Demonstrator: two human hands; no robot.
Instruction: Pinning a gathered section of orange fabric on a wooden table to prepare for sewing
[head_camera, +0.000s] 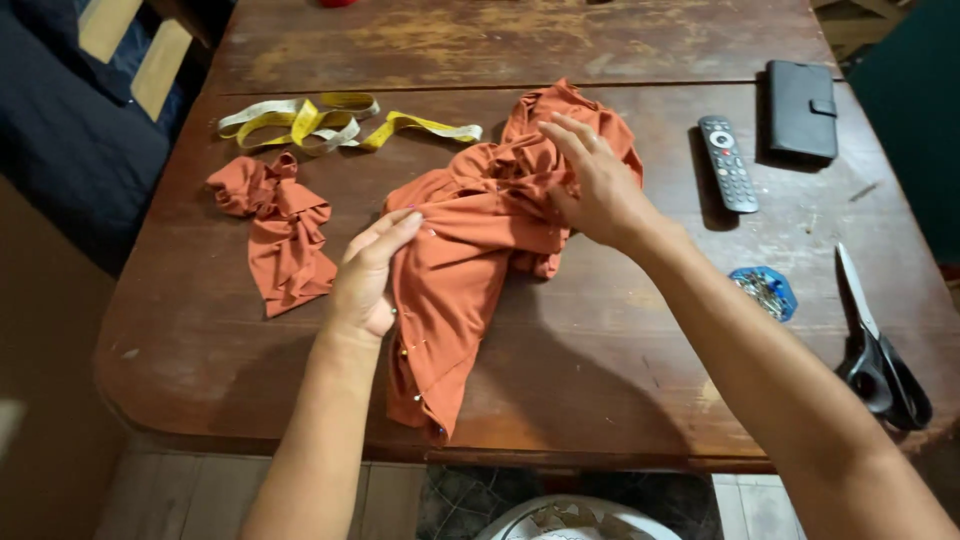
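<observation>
A crumpled piece of rust-orange fabric (470, 240) lies in the middle of a worn wooden table (580, 350), with pins along its near edge. My left hand (368, 275) rests on the fabric's left edge, fingers together and stretched out. Flat on the bunched upper part lies my right hand (595, 185), its fingers spread. Neither hand grips the cloth. A smaller scrap of the same orange fabric (275, 225) sits to the left, apart from both hands.
A yellow measuring tape (330, 122) is coiled at the back left. A grey remote (728, 163) and a black wallet case (802, 108) lie at the back right. A blue dish of pins (765, 292) and black-handled scissors (878, 350) sit near the right edge.
</observation>
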